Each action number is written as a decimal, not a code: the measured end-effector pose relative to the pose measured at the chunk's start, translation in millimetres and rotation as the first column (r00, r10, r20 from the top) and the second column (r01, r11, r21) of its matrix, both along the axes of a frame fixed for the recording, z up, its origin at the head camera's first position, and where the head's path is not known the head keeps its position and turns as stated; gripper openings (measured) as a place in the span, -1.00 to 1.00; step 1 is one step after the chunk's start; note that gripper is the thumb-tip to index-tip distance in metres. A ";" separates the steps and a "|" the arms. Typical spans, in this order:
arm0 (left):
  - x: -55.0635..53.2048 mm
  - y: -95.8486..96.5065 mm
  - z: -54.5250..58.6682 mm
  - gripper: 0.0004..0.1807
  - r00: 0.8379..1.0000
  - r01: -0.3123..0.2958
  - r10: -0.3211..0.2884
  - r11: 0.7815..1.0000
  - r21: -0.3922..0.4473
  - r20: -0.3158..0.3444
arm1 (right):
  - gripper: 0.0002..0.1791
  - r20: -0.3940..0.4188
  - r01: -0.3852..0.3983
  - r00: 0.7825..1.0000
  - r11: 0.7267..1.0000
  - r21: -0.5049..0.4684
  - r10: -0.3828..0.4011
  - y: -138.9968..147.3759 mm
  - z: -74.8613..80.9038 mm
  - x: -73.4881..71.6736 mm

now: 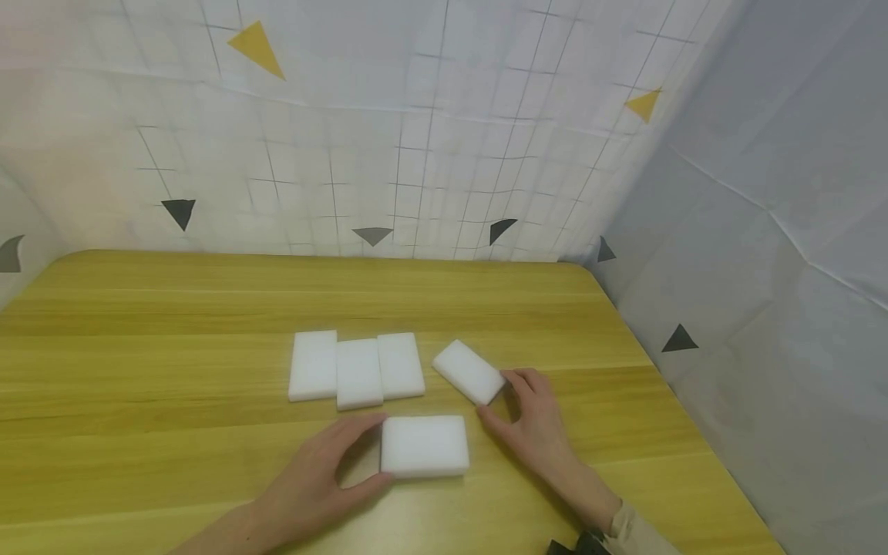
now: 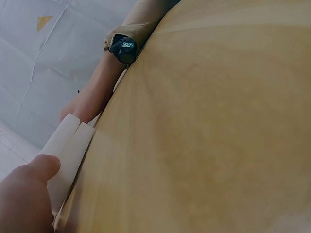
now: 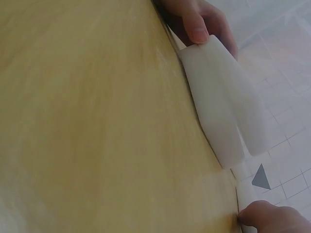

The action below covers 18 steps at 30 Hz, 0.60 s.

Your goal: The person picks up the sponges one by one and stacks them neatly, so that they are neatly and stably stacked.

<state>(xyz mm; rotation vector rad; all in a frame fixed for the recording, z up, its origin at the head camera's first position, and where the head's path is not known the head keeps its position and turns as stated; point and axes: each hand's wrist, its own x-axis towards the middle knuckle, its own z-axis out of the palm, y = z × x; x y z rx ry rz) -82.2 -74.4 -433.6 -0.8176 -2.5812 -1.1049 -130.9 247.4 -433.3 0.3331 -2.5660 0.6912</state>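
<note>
Stack [image 1: 425,445]: right of left hand [image 1: 312,476], end pinched | slanted block [image 1: 468,371]: left of right hand [image 1: 541,432], end pinched

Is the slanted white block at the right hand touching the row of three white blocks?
Apart. The head view shows a narrow strip of table between the slanted block and the row of three.

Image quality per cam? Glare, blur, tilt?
Head: white blocks look washed out, with little surface detail; the backdrop grid looks faintly doubled. Left wrist: strongly tilted, table grain smeared, pale sheen toward the top right. Right wrist: also tilted, table grain soft, pale glare at lower left.
</note>
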 end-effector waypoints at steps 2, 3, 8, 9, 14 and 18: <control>0.4 0.0 0.0 -0.25 1.000 -0.005 0.005 1.000 0.003 0.008 | -0.36 0.004 0.000 1.000 1.000 -0.002 0.000 0.1 0.1 0.1; 0.4 -0.1 -0.1 -0.25 1.000 -0.006 0.006 1.000 0.007 0.010 | -0.36 0.006 0.001 1.000 1.000 -0.003 0.000 0.2 0.1 0.3; 0.5 -0.3 -0.3 -0.23 1.000 -0.012 0.012 1.000 0.009 0.015 | -0.37 0.017 -0.005 1.000 1.000 -0.009 0.005 0.0 1.1 1.2; 0.4 -0.4 -0.3 -0.23 1.000 -0.010 0.010 1.000 0.010 0.014 | -0.37 0.016 -0.006 1.000 1.000 -0.010 0.007 0.0 1.2 1.4; 0.4 -0.2 -0.2 -0.23 1.000 -0.014 0.014 1.000 0.005 0.005 | -0.37 0.018 -0.008 1.000 1.000 -0.013 0.008 0.0 1.6 1.6; 0.6 -0.1 -0.1 -0.23 1.000 -0.017 0.017 1.000 0.005 -0.001 | -0.36 0.034 -0.002 0.999 1.000 -0.015 0.002 -0.3 2.0 1.7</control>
